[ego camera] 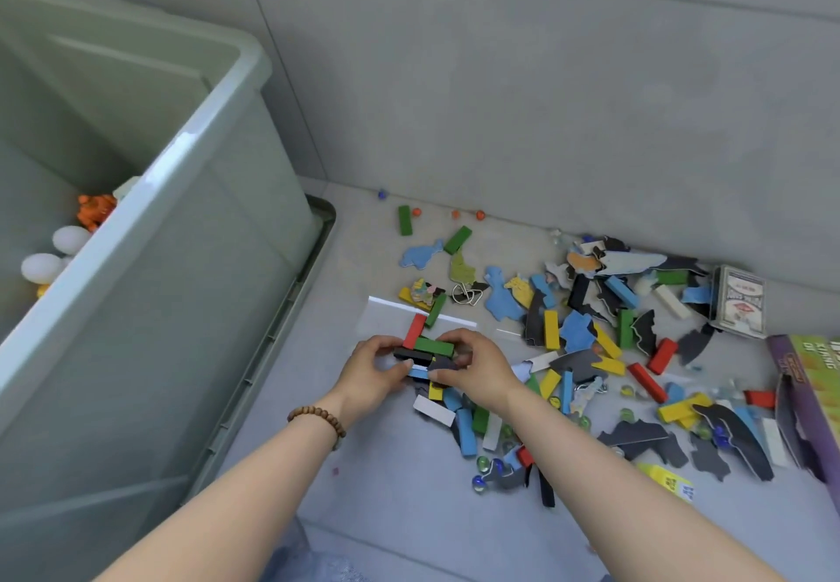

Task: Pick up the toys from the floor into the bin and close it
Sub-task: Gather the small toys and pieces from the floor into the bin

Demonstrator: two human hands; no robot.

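Inside green bin (136,215), white eggs (70,238), orange toy (94,211), hands (370,370) (477,365) gripping blocks (432,347)

Views: only one, the camera worn on my head; nothing is shared with another view.
Direction: forward and steeply down, along both forearms to the grey floor (400,490) where it meets the grey panelled wall (545,104).
Nearness: close, at arm's reach; my left hand (372,372) and right hand (477,368) grip a bundle of coloured wooden blocks (434,346) just below mid-frame.
Left side: the pale green plastic bin (136,213), seen from above its rim.
Right side: the scatter of coloured blocks and cardboard puzzle pieces (577,331), cut off at the edge.
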